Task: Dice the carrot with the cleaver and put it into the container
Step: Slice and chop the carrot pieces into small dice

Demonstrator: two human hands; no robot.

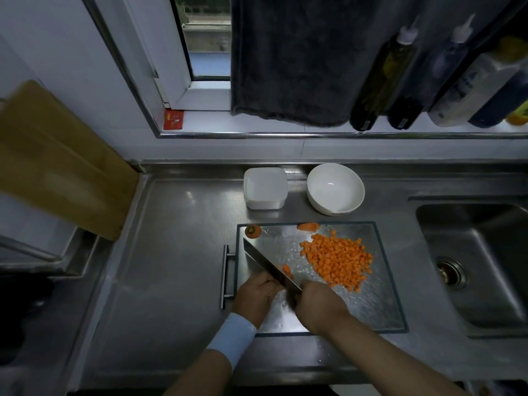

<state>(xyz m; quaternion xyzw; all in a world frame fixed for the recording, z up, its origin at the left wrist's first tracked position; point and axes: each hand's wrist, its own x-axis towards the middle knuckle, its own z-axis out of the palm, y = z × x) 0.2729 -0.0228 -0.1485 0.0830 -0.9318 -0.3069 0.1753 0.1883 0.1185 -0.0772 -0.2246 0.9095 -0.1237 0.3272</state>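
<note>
head view: steel board (371,304) with a bar handle (225,272) on its left edge lies flat on the worktop (171,252), sink (480,267) to its right.

right hand (317,305) is wrapped tight round the cleaver (268,267) grip, which is hidden inside the fist. the blade runs diagonally up-left across the board, tip toward the far left corner.

left hand (255,295), with a pale wristband (233,337), sits just left of the blade, fingers curled and knuckles close to the flat of it. cannot tell if it pinches anything; the blade and the hand itself cover that spot.

a small carrot piece (287,270) shows on the right side of the blade, touching it, near the hands.

dice (338,260) lie in a loose heap on the right half of the board, apart from the blade. the carrot top (253,231) sits at the far left corner, and a scrap (308,226) at the far edge.

container (264,188), square and white, stands on the worktop behind the board, with no carrot in it. a white bowl (335,188) is just right of it.

wooden board (57,161) leans on the left wall. dark towel (291,58) and bottles (383,81) are on the sill above.
</note>
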